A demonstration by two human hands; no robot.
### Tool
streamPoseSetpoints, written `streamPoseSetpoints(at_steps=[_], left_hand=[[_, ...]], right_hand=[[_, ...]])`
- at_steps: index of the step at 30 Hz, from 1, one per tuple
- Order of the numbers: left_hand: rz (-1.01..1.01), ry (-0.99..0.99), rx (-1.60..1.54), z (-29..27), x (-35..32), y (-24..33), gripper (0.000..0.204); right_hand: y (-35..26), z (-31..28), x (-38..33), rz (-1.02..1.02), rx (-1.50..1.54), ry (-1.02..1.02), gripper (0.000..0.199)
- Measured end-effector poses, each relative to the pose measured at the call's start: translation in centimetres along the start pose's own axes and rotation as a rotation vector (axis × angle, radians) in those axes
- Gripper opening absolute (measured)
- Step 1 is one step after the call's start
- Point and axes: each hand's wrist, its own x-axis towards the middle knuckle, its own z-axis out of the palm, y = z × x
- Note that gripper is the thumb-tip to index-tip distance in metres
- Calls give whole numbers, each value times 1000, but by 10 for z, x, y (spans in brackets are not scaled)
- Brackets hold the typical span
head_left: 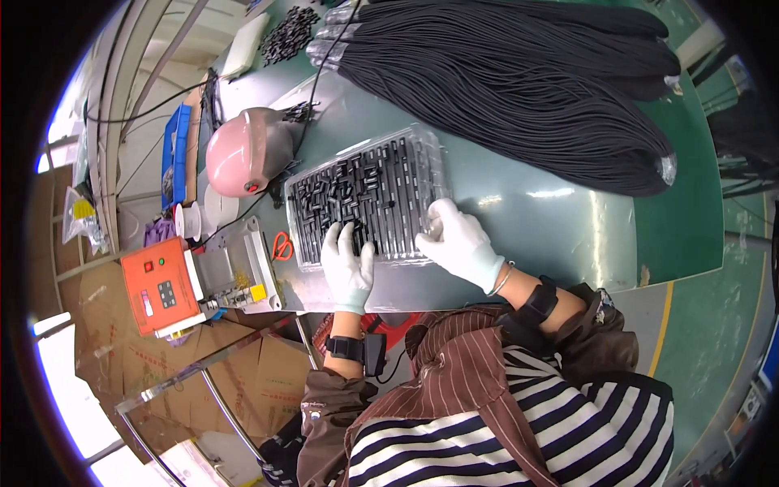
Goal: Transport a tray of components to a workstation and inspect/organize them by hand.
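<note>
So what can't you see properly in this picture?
Head view only:
- Left hand and right hand: fingertips lie on the clear tray; whether they pinch a piece is hidden by the gloves.
- Small black parts in the tray: too small to tell their shape.
- Bundle of black cords: its far end is cut off by the top edge.

Tray (434, 146): clear glossy plastic. Parts (357, 191) in tray: matt black plastic. Gloves on left hand (347, 268) and right hand (459, 241): white knit cloth. Worktop (560, 219): smooth green surface with sheen. Cords (519, 73): matt black. Dome (242, 152): glossy pink.
</note>
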Motion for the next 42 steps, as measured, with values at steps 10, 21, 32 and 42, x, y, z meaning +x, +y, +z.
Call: streamPoseSetpoints(at_steps=[10, 21, 32, 42], left_hand=[[-27, -10, 5, 3, -7, -3, 42], [-19, -4, 34, 8, -9, -6, 44], [-35, 3, 62, 9, -10, -2, 49], [139, 56, -25, -2, 22, 41, 46]], right_hand=[[6, 6, -4, -144, 92, -43, 29], [9, 2, 2, 12, -165, -78, 31], [23, -5, 11, 95, -266, -82, 32], [29, -9, 16, 178, -48, -146, 32]])
